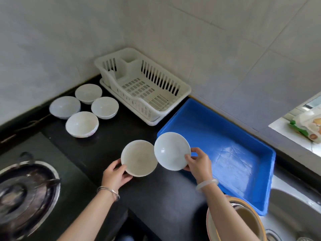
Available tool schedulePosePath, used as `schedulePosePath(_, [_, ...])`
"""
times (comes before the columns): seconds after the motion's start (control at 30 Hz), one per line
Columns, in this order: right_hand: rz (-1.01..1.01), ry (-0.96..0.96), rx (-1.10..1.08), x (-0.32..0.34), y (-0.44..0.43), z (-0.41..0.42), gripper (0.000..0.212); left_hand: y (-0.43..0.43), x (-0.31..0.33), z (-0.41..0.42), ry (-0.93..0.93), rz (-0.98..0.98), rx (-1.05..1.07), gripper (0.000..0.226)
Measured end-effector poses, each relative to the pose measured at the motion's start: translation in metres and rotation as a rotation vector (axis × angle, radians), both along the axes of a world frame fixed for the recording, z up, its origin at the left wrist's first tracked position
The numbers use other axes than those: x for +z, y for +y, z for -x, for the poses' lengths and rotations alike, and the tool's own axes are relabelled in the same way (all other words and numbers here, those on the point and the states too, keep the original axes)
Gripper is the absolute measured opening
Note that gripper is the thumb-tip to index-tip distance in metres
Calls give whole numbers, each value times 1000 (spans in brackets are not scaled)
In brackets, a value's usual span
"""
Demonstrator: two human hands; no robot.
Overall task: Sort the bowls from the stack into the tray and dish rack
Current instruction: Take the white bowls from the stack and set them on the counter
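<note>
My left hand (115, 176) grips the near rim of a cream bowl (139, 158) above the black counter. My right hand (198, 162) holds a white bowl (171, 150), tilted, at the left corner of the empty blue tray (231, 150). The two bowls nearly touch at their rims. Several white bowls stand upright on the counter at the back left, among them one (82, 124) nearest to me and one (105, 107) closest to the rack. The white plastic dish rack (144, 87) sits empty in the corner.
A gas stove burner (22, 193) lies at the left front. A steel sink (293, 214) is at the right front, with stacked dishes (246, 216) under my right forearm. A packet (307, 126) rests on the sill at the right. Tiled walls close the back.
</note>
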State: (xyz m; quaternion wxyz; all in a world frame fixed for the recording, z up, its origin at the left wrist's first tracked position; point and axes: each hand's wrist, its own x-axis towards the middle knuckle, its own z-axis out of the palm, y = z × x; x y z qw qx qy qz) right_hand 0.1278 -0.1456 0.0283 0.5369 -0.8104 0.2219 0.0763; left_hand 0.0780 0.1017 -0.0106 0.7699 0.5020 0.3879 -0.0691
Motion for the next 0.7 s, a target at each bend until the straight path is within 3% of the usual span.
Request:
schedulePosePath(0.37, [-62, 93, 146, -21, 113, -79, 17, 77, -6, -7, 4, 42, 357, 32])
schedulePosePath(0.7, [-66, 161, 108, -48, 152, -117, 19, 93, -20, -20, 31, 108, 452, 33])
